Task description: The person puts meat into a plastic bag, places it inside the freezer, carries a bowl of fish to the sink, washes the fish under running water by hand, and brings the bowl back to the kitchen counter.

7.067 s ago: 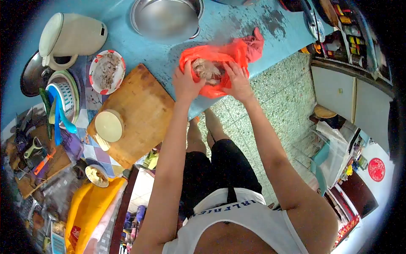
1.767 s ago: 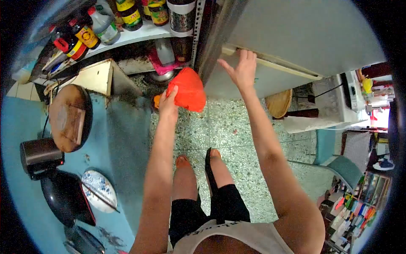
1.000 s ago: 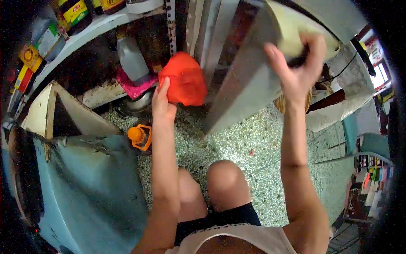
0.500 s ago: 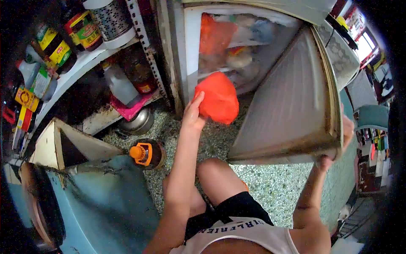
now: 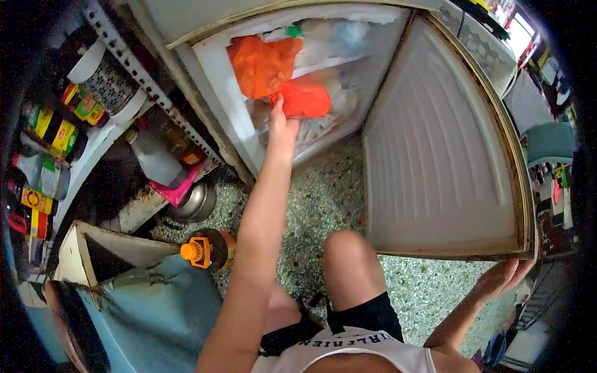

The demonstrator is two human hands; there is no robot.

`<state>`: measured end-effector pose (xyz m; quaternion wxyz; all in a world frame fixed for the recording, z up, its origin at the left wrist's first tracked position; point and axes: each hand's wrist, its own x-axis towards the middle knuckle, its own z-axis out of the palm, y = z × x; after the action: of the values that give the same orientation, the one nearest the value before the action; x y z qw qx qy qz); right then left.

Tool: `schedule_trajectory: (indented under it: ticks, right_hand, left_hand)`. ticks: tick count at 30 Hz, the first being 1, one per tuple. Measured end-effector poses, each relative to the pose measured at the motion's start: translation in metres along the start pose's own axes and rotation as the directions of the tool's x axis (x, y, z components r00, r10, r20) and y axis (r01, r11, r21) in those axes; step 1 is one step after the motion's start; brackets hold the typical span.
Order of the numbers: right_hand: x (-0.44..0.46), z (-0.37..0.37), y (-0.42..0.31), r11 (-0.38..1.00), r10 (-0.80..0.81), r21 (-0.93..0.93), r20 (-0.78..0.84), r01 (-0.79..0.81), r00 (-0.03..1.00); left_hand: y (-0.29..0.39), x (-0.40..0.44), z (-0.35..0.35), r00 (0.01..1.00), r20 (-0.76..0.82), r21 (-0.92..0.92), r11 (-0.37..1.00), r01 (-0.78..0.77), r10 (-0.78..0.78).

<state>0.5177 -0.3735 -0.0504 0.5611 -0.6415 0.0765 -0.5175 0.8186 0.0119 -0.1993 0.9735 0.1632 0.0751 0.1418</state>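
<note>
My left hand (image 5: 281, 118) grips a red plastic bag (image 5: 306, 97), its contents hidden, at the opening of a frosty freezer compartment (image 5: 214, 78). Just above it inside lies an orange-red plastic bag (image 5: 261, 62). Other bagged items in pale and clear plastic (image 5: 323, 40) fill the space behind. At the lower corner of the open freezer door (image 5: 444, 155), my right hand (image 5: 507, 273) is closed on the edge, with some fingers hidden behind it.
A bottle with an orange cap (image 5: 208, 250) stands on the speckled floor (image 5: 311, 205). On the left, shelves (image 5: 102, 146) hold bottles and jars, with a metal pot (image 5: 196, 202) below. A blue-grey surface (image 5: 155, 304) lies at lower left.
My left hand has carried the red bag forward into the freezer opening. The door has swung wider, and my right hand has shifted right and down with it. My view has shifted too.
</note>
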Motion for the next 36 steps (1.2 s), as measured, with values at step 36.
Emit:
schedule_trajectory:
  ticks: [36]
  right_hand:
    - [-0.198, 0.385, 0.176, 0.903, -0.371, 0.156, 0.754, 0.401, 0.542]
  left_hand:
    - [0.029, 0.028, -0.017, 0.929, -0.212, 0.428, 0.883, -0.193, 0.305]
